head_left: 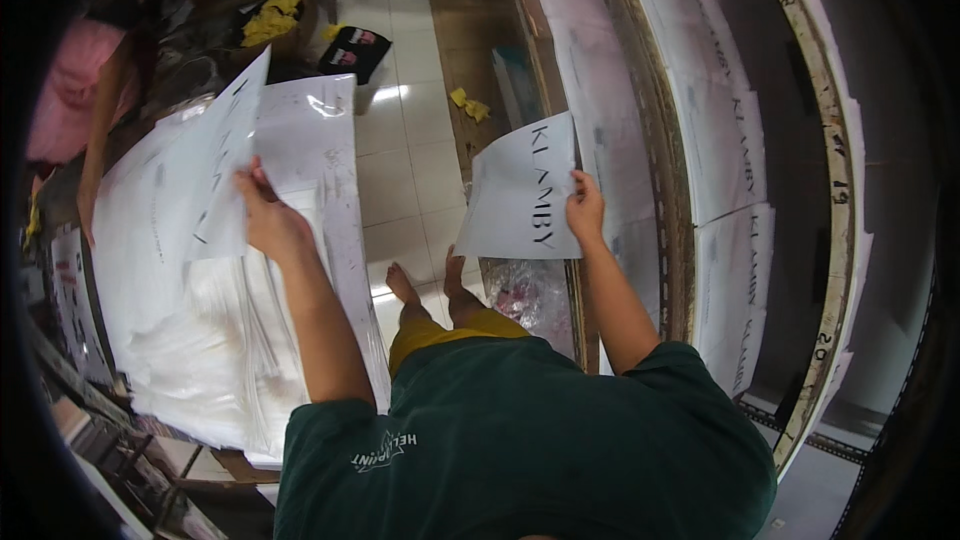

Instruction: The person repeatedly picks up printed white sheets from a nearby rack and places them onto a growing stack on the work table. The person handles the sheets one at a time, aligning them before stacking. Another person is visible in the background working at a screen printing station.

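My left hand (275, 220) grips the edge of a thin white sheet with dark printing (228, 130), raised and tilted over the left worktop. On the right, my right hand (586, 210) pinches the edge of a translucent white sheet with large dark lettering (505, 205), held up beside the long rack. Whether these are single sheets or flat plastic bags I cannot tell. Below my left hand lies a pile of similar white sheets (150, 210), with a loose, wrinkled heap of thin white material (200, 360) nearer to me.
Printed white sheets (730, 240) lie along the long rack boards (655, 140) to my right. A tiled floor (395, 130) runs between the worktop (325, 140) and the rack. Yellow scraps (470, 105), a black printed cloth (355, 52) and clear plastic wrap (530, 295) lie around.
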`<act>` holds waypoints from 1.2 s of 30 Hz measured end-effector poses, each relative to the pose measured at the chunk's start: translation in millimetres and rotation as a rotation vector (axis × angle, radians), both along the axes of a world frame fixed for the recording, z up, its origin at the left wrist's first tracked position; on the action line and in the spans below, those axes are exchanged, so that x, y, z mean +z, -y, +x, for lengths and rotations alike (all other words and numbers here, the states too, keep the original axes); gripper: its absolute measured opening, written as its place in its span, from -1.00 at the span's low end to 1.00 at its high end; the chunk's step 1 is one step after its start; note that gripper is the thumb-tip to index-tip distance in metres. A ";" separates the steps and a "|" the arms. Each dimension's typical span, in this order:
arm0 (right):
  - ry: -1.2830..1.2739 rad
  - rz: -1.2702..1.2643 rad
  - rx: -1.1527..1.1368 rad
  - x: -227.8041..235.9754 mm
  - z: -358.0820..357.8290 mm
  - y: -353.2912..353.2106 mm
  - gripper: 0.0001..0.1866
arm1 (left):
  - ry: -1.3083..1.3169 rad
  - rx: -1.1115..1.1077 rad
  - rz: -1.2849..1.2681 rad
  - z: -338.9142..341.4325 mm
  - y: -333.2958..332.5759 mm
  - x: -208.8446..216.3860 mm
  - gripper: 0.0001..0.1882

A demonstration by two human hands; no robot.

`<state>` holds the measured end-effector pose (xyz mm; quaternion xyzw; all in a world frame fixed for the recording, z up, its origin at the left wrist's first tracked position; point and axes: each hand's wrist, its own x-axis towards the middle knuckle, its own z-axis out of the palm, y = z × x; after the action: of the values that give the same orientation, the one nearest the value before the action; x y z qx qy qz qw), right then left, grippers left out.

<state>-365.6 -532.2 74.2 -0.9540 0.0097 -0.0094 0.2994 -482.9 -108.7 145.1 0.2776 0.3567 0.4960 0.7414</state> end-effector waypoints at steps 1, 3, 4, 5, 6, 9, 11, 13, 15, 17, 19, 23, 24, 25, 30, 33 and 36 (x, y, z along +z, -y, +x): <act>0.006 -0.047 -0.072 -3.5 1.2 12.8 -0.62 | -0.051 -0.046 0.035 10.8 25.9 3.8 -0.49; 0.091 -0.074 -0.122 -3.4 11.8 59.5 -0.63 | -0.089 -0.194 -0.047 30.3 66.3 11.7 -0.51; 0.041 -0.132 -0.227 -11.3 25.2 84.2 -0.63 | -0.153 -0.252 -0.034 41.1 82.4 8.9 -0.52; 0.001 -0.191 -0.333 -20.8 34.9 109.2 -0.63 | -0.173 -0.295 -0.088 48.7 97.6 6.0 -0.54; 0.128 -0.263 -0.310 -30.6 42.0 133.9 -0.67 | -0.162 -0.339 -0.112 57.0 110.1 -0.4 -0.55; 0.182 -0.423 -0.526 -65.2 73.3 210.8 -0.73 | -0.100 -0.453 -0.085 82.4 148.2 -36.2 -0.59; 0.198 -0.884 -0.429 -83.4 98.1 265.3 -0.68 | -0.114 -0.487 -0.059 94.7 176.3 -63.4 -0.60; 0.182 -0.842 -0.491 -99.8 128.3 314.3 -0.64 | -0.106 -0.544 -0.020 98.5 195.2 -88.8 -0.62; 0.287 -0.794 -0.545 -115.7 158.4 356.7 -0.65 | -0.094 -0.615 -0.006 97.0 212.1 -110.1 -0.64; 0.188 -0.612 -0.752 -119.5 187.2 391.4 -0.63 | -0.052 -0.619 0.064 93.8 225.9 -128.2 -0.67; 0.230 -0.541 -0.685 -120.8 209.0 418.7 -0.64 | -0.025 -0.645 0.041 89.2 235.1 -144.9 -0.68; 0.301 -0.457 -0.648 -126.5 240.3 450.2 -0.63 | -0.072 -0.673 -0.125 83.8 251.8 -180.9 -0.65; 0.309 -0.430 -0.659 -128.0 249.2 453.2 -0.64 | -0.123 -0.701 -0.162 84.6 252.9 -188.9 -0.64; 0.321 -0.401 -0.666 -129.3 252.9 454.2 -0.66 | -0.125 -0.708 -0.220 81.8 253.7 -193.9 -0.64; 0.245 -0.429 -0.731 -120.7 270.2 449.5 -0.67 | -0.340 -0.722 -0.278 74.1 275.0 -201.0 -0.63; 0.180 -0.442 -0.741 -113.4 277.1 445.3 -0.64 | -0.201 -0.712 -0.573 72.9 285.9 -207.1 -0.67; 0.227 -0.477 -0.703 -111.4 276.9 434.8 -0.62 | -0.232 -0.689 -0.819 67.0 281.6 -221.7 -0.70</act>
<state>-88.7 -967.0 -37.3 -0.9280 0.2985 -0.2175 0.0487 -415.9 -390.3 -76.6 0.1201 0.4883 0.0112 0.8643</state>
